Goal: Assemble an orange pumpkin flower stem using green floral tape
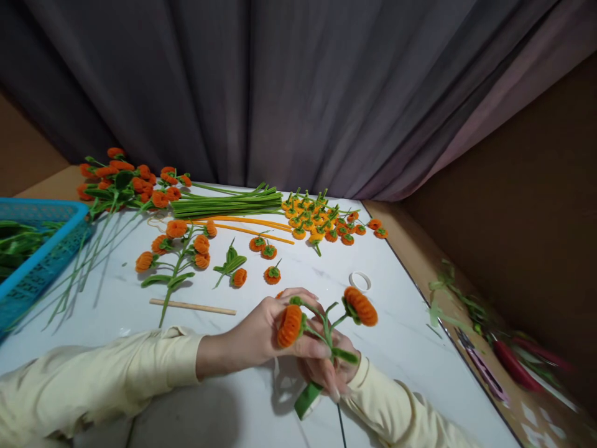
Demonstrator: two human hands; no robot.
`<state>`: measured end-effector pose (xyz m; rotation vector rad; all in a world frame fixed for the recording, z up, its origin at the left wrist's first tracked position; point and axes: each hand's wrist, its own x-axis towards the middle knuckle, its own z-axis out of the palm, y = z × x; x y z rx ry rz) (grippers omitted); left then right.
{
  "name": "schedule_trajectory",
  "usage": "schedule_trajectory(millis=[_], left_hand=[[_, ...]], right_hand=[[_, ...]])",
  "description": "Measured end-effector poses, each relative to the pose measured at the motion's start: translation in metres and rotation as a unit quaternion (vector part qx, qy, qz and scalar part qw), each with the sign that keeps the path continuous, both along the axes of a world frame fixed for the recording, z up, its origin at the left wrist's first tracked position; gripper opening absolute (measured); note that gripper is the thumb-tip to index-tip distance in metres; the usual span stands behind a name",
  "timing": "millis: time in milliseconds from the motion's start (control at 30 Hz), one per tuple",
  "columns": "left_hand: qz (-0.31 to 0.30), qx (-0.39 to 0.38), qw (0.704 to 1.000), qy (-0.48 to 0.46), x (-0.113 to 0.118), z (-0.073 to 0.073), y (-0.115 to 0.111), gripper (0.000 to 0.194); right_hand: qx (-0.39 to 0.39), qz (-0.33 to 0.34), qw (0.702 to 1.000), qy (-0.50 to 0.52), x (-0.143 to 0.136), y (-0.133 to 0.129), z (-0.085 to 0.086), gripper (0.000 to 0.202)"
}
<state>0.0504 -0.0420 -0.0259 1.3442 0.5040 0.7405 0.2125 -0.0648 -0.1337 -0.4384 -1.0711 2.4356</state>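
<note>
Both of my hands meet at the stem of a small branch with orange pumpkin-like balls (pixel 361 306) and green leaves. My left hand (pixel 270 330) closes on the upper stem, with one orange ball in front of its fingers. Just below and to the right, my right hand (pixel 329 367) pinches the lower stem, where a strip of green tape (pixel 308 399) hangs down. A thin dark wire runs below that hand. On the white table (pixel 200 398), a finished-looking branch (pixel 176 267) lies to the left above a wooden stick (pixel 193 306).
Green stems (pixel 233 203), yellow pieces (pixel 308 218) and orange flowers (pixel 116 177) lie along the back. At left stands a blue basket (pixel 69 230) with greenery. A white ring (pixel 360 281) lies right of centre; pink-handled scissors (pixel 485 373) and red-handled pliers (pixel 513 364) lie at right.
</note>
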Motion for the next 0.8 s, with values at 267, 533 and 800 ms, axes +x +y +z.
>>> schedule_trajectory(millis=[267,533,800], left_hand=[[-0.046,-0.058,0.995,0.073,-0.029,0.013,0.008,0.032],[-0.022,0.012,0.982,0.187,-0.023,0.021,0.004,0.024],[0.008,-0.022,0.969,0.245,-0.031,0.029,0.017,0.048]], right_hand=[[-0.037,-0.105,0.975,0.190,-0.003,0.006,0.026,0.029],[-0.058,-0.153,0.965,0.204,-0.002,0.005,0.021,0.032],[-0.074,-0.147,0.969,0.186,-0.005,0.005,0.020,0.036]])
